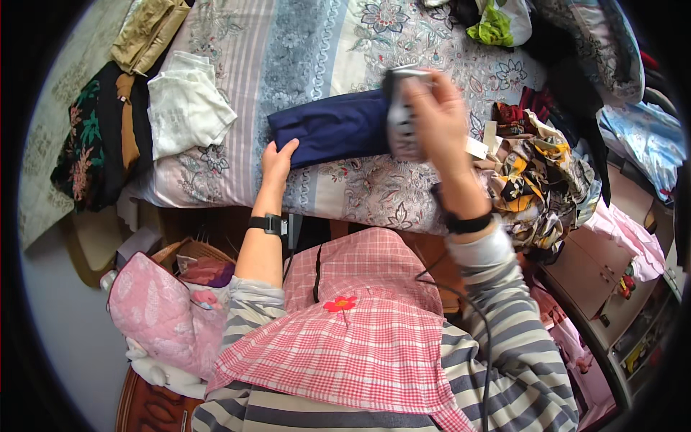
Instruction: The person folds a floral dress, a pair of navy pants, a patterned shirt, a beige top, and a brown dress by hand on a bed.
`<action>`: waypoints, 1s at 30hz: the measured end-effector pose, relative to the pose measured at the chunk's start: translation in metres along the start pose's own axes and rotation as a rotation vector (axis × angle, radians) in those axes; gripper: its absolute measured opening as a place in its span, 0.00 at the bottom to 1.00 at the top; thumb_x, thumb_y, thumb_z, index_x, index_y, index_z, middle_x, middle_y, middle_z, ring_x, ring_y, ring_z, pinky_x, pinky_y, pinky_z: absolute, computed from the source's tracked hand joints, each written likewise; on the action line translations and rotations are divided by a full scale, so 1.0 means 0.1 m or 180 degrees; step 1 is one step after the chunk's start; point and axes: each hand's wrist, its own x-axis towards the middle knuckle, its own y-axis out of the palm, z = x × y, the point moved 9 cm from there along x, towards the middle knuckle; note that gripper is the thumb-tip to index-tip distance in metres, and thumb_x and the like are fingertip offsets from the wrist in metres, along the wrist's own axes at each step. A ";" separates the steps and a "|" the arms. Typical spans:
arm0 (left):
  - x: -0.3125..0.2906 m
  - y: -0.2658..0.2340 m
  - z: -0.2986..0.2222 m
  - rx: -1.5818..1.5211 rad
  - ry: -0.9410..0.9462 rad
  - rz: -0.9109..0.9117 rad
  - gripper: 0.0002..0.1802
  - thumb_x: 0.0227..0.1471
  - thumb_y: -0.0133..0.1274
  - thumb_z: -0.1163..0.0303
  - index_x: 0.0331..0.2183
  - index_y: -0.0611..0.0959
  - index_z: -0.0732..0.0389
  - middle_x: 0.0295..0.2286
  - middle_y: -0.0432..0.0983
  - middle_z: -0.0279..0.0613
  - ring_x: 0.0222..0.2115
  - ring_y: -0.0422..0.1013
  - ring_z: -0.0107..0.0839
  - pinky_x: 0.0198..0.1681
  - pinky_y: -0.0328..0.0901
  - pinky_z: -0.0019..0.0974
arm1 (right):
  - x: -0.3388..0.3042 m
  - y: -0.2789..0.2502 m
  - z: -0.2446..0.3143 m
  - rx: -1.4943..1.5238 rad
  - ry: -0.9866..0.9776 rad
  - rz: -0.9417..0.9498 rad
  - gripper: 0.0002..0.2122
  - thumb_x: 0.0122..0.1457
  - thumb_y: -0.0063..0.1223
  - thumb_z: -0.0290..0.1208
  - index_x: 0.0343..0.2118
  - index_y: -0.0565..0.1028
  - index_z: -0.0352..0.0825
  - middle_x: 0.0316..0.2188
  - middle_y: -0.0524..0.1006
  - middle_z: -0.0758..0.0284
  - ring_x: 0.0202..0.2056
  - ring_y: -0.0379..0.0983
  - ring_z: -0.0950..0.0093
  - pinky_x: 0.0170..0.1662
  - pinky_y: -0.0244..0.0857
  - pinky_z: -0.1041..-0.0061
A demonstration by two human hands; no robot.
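Note:
A folded navy blue garment [335, 129] lies across the bed in front of me, in a long flat strip. My left hand [277, 160] grips its near left corner, thumb on top and fingers below. At the strip's right end is a grey and black printed piece of cloth [403, 122], smeared by motion. My right hand [439, 115] is closed on that cloth, slightly raised. Whether it belongs to the navy garment I cannot tell. Left of the strip rests a folded white garment [188, 104].
Dark floral clothing [83, 137] and folded tan trousers [147, 32] lie at the left. A heap of patterned cloth [536, 183] sits at the right edge of the bed [302, 43]. A pink quilted item [155, 302] stands at lower left. A dark cable [486, 345] hangs by my right arm.

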 end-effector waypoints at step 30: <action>-0.27 0.19 -0.14 -0.0374 -0.0767 0.0055 0.22 0.37 0.67 0.69 0.36 0.79 0.68 0.33 0.78 0.46 0.31 0.75 0.33 0.35 0.70 0.36 | -0.64 -0.21 -1.40 -0.3963 -0.0672 0.1041 0.36 0.43 0.59 0.28 0.59 0.62 0.51 0.60 0.52 0.45 0.60 0.50 0.49 0.61 0.48 0.59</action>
